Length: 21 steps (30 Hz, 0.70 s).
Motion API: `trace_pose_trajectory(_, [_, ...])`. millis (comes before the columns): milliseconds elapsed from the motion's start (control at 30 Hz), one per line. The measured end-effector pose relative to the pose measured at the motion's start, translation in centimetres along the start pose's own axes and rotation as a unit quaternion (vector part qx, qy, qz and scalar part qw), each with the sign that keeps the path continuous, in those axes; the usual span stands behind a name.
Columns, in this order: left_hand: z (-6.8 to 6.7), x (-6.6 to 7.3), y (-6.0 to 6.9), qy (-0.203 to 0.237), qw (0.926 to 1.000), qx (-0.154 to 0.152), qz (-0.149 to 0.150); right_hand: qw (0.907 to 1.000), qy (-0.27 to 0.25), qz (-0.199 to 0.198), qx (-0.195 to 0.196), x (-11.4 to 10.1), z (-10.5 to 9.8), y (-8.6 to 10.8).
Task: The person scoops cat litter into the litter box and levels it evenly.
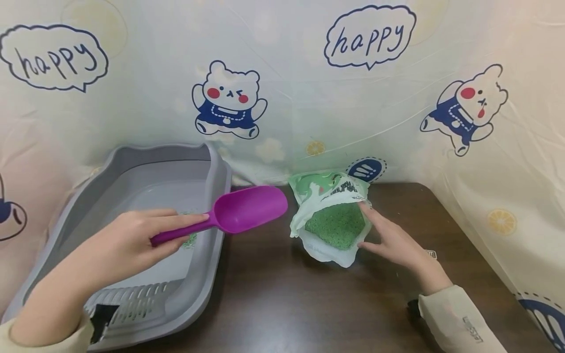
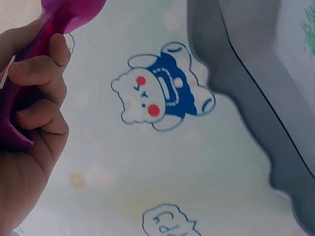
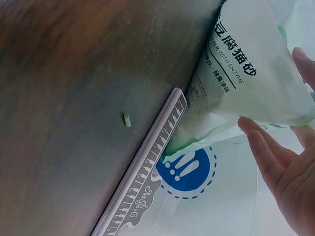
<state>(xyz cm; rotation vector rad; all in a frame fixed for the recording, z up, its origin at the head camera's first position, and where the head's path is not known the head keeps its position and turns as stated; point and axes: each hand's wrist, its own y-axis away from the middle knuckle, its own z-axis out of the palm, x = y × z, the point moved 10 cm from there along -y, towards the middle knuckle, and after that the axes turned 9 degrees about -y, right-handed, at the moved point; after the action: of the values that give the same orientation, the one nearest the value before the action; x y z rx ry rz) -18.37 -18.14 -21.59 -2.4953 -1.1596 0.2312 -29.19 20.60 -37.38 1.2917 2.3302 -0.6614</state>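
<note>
In the head view my left hand point(image 1: 145, 240) grips the handle of a purple litter scoop point(image 1: 251, 208). The scoop's bowl is bare and hangs above the right rim of a grey litter box point(image 1: 216, 264). A few green pellets point(image 1: 191, 240) lie on the box floor, partly hidden by the hand. To the right stands an opened bag of cat litter point(image 1: 326, 250), its mouth showing green pellets point(image 1: 337, 225). My right hand point(image 1: 393, 240) touches the bag's right side with fingers extended. The right wrist view shows those fingertips point(image 3: 246, 125) against the printed bag point(image 3: 246, 73).
A dark wooden table point(image 1: 273, 299) carries the box and bag. A printed cloth point(image 1: 282, 98) hangs behind and at both sides. Beside the bag lies a thin strip with a piano-key pattern point(image 3: 147, 162), and a single green pellet point(image 3: 127, 120) is on the table.
</note>
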Motion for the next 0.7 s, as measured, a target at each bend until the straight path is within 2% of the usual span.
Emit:
trace_pose_trajectory(200, [0.7,1.6,-1.5,0.015,0.9998,0.001,0.016,1.0000,0.004,-0.004,0.003,0.1,-0.1,0.0])
trace_pose_trajectory(500, [3.6,3.3,-3.0,0.048,0.9970,-0.061,0.001,1.0000,0.001,-0.007,0.002,0.1,0.2,0.0])
trace_pose_trajectory(700, [4.6,4.4,-3.8,0.068,0.9941,-0.082,0.023,0.9999,0.007,-0.010,0.009,0.2,0.0,0.0])
